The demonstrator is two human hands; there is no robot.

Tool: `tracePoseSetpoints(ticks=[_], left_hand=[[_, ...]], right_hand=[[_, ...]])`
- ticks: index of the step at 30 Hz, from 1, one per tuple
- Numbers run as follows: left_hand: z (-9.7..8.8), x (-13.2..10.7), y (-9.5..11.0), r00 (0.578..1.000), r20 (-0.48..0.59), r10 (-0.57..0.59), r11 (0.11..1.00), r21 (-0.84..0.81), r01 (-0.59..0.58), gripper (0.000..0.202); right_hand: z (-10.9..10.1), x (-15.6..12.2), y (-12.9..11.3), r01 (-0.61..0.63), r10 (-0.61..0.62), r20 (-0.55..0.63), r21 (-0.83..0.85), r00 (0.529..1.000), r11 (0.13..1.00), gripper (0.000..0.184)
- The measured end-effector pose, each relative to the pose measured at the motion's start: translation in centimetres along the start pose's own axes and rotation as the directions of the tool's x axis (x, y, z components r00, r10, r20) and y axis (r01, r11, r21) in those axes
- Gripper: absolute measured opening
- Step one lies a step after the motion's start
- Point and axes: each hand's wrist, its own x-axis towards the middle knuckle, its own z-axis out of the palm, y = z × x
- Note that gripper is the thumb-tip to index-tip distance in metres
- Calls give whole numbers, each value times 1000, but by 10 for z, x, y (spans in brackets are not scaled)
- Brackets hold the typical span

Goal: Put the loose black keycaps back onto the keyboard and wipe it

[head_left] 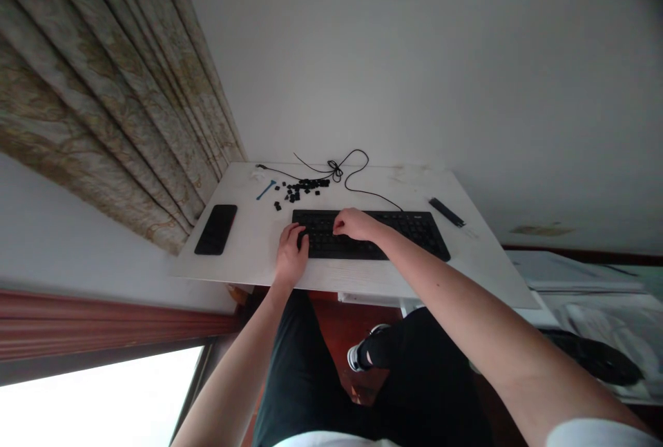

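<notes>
A black keyboard [414, 231] lies lengthwise along the front half of the white desk. My left hand [291, 253] holds its left end, fingers over the keys and thumb bent inward. Over the left-middle keys, my right hand [357, 224] is closed in a pinch, fingertips down at the keyboard; whatever is between them is too small to make out. Behind the keyboard lies a loose scatter of black keycaps [305, 188]. A blue flat tool [266, 190] rests left of the keycaps.
The keyboard's black cable [362, 191] loops behind it, tied in a bundle. A black phone [216, 229] lies at the desk's left. Dark narrow strips [446, 212] sit at the right. A wall backs the white desk [331, 273]; a patterned curtain [129, 88] hangs left.
</notes>
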Motion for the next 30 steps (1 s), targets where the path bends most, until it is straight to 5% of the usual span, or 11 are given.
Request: tracePoseSetpoints(ticks=[8,12,21,30], left_hand=[[-1,1,0,1000,3,-12,1000,-15,12,21],[-1,1,0,1000,2,-14,1000,-26,14,20],[-1,2,2,1000,13,-20,999,-31,20,20],[3,4,1,1000,4,-26,1000,0,26,20]], right_hand=[[-7,9,-8,-70,74,74,-54,994,996,9],[-10,14,-6,-104,107,42,-72,993,992,24],[-26,29,-7,-141,155,266,-73,951,987,24],[-19,34,-5,-80,114,160,-206,980,975,29]])
